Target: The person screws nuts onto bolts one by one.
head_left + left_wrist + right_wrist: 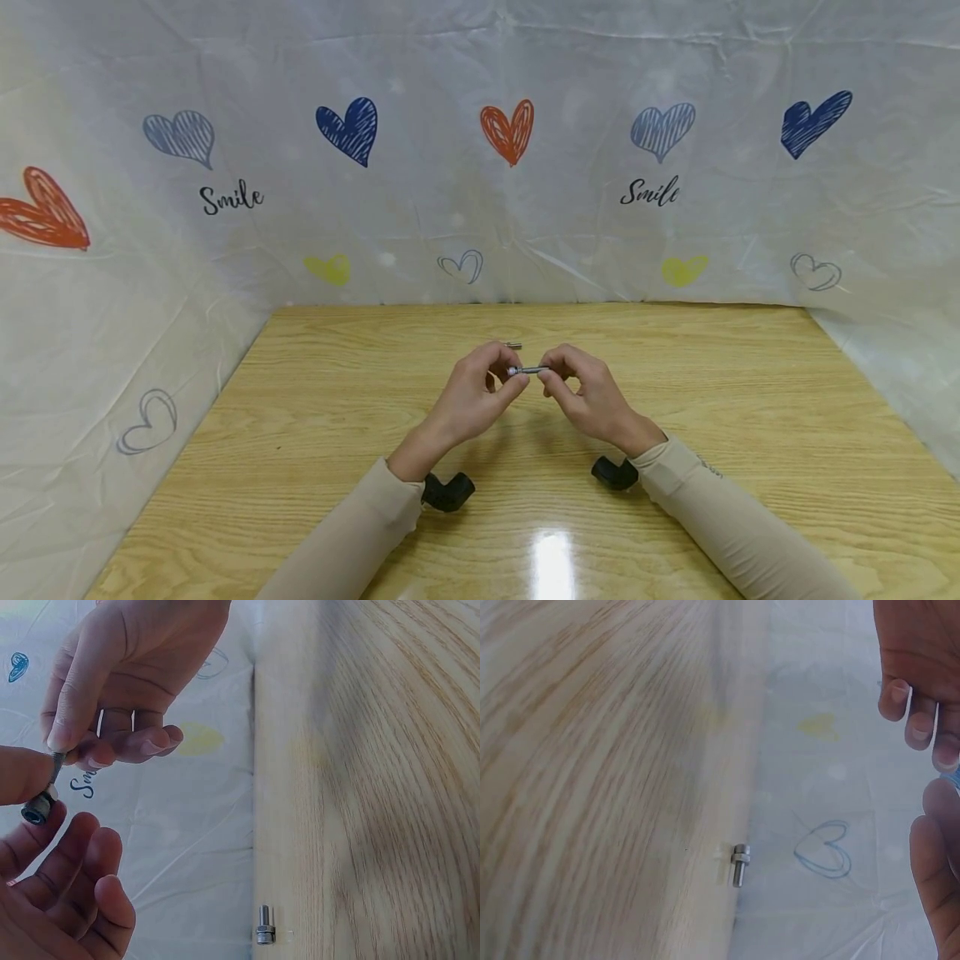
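A socket-head bolt [532,369] is held above the table between both hands. My left hand [476,396] pinches it near the head, between thumb and forefinger. In the left wrist view the bolt's round head [34,811] faces the camera, with a pale ring just behind it. My right hand [592,400] pinches the other end of the shank with thumb and fingertips, which hide that tip. A second bolt [265,926], with what looks like a nut near its head, lies on the table beyond the hands. The right wrist view shows this second bolt [740,862] too, but not the held one.
The wood-grain table [315,400] spreads under both arms. A white sheet [570,217] printed with hearts hangs behind it and at the sides. One black curved piece [448,493] shows by the left wrist, another black piece [615,473] by the right.
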### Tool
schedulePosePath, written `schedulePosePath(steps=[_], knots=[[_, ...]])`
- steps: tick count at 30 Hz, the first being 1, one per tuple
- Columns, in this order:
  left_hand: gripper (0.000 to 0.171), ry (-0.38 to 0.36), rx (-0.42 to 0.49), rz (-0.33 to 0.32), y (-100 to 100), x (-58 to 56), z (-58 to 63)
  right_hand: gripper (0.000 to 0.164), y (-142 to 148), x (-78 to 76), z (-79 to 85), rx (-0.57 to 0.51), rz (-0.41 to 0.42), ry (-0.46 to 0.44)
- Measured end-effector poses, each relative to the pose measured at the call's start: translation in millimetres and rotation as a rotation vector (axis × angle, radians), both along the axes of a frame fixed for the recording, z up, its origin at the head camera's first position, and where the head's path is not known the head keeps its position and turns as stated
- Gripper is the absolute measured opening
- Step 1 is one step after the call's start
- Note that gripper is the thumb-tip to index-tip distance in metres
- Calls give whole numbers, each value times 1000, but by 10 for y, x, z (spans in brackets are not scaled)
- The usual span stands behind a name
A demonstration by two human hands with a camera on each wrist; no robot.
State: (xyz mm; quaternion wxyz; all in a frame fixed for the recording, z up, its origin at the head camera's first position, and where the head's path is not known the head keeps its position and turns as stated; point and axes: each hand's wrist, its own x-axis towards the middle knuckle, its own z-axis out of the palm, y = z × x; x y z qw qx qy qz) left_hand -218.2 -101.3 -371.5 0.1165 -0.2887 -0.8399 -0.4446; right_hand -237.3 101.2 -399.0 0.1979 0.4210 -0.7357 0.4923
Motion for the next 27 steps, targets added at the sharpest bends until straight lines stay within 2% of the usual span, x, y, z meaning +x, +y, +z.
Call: schedulePosePath(steps=[11, 25, 27], knots=[[11, -46, -19, 14, 7, 5, 4, 5, -43, 214, 295, 6, 11, 17], [13, -71, -7, 15, 8, 9, 5, 7, -38, 194, 273, 4, 13, 30], [13, -66, 7, 15, 10, 10, 7, 2, -39, 196, 273, 3, 10, 26]])
